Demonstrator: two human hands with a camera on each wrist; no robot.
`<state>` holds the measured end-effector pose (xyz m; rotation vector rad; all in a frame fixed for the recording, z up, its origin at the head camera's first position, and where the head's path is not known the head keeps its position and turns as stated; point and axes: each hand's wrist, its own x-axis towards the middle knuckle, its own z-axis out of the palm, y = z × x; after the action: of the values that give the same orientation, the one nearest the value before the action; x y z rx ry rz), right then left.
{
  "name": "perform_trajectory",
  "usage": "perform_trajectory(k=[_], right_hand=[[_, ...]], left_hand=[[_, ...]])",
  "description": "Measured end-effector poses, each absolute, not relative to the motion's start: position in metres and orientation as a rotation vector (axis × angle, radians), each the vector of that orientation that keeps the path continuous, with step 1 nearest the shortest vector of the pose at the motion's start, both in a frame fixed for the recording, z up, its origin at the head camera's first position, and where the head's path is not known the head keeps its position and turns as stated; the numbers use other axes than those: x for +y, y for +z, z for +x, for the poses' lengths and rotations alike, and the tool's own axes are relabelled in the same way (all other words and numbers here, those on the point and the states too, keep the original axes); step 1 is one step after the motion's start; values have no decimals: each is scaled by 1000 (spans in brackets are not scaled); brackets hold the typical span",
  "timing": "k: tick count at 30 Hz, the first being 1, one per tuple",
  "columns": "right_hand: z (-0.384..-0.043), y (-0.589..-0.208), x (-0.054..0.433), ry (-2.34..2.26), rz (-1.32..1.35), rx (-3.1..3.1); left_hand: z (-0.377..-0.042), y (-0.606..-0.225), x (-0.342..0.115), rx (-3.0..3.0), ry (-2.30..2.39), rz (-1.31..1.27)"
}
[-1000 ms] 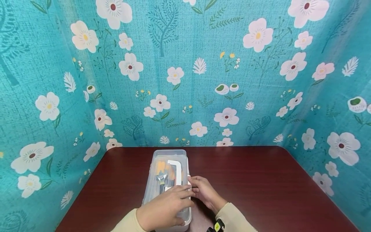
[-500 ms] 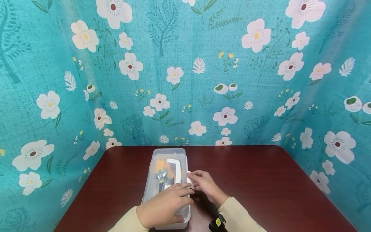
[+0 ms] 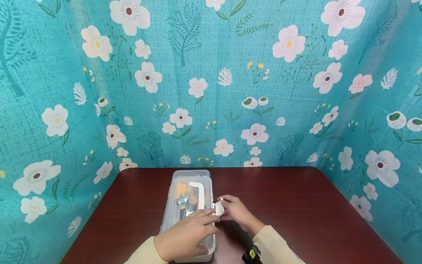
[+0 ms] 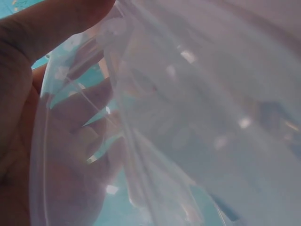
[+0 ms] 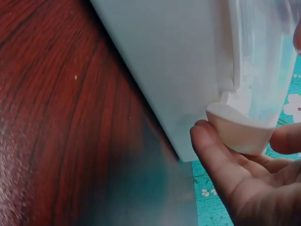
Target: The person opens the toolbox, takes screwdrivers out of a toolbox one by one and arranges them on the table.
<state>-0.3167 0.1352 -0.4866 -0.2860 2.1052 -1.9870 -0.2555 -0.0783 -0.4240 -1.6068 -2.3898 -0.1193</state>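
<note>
A clear plastic toolbox (image 3: 175,216) with a white carry handle (image 3: 201,194) stands lengthwise in front of me, its lid down. My left hand (image 3: 189,234) rests across the lid, fingers loosely spread to the right edge. On that edge a white latch (image 3: 219,208) is swung outward. My right hand (image 3: 240,215) pinches the latch (image 5: 240,129) between thumb and fingers, beside the pale box wall (image 5: 164,61). Through the lid show an adjustable wrench (image 3: 182,201) and orange-yellow handles (image 3: 181,189). The left hand covers the lid's near part.
The toolbox stands on a dark red wooden table (image 3: 280,209), which extends to both sides. A turquoise flowered curtain (image 3: 211,110) hangs behind the table and along its left and right sides. A black wrist strap (image 3: 252,253) is on the right sleeve.
The right hand has moved slightly outward to the right, and the latch has swung out from the box side with it. The left hand has stayed on the lid.
</note>
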Motion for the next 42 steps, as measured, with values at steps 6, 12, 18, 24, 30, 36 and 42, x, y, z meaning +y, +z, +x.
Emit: perform_trajectory(k=[6,12,18,24,30,36,42], right_hand=[[-317,-496,140,-2013,-269,2052],[-318,-510,151,-2057,-270,1972],[-320,-520,156,-2063,-235,1965],[-321,-526,159,-2081,-163,1943],[-323,-525,158,-2029,-183,2001],[-326,-532,158,-2059,-195,1994],[-328,-540,154,-2068,-243,2012]], left_hand=[[-255,-427,-77,-2383,-140,-1609],[-254,-432,-73,-2391,-157,-1593],[-254,-435,-70,-2390,-129,-1561],[-254,-435,-68,-2395,-115,-1552],[-255,-434,-69,-2361,-103,-1529],[-255,-434,-69,-2366,-104,-1523],[-254,-434,-72,-2351,-120,-1502]])
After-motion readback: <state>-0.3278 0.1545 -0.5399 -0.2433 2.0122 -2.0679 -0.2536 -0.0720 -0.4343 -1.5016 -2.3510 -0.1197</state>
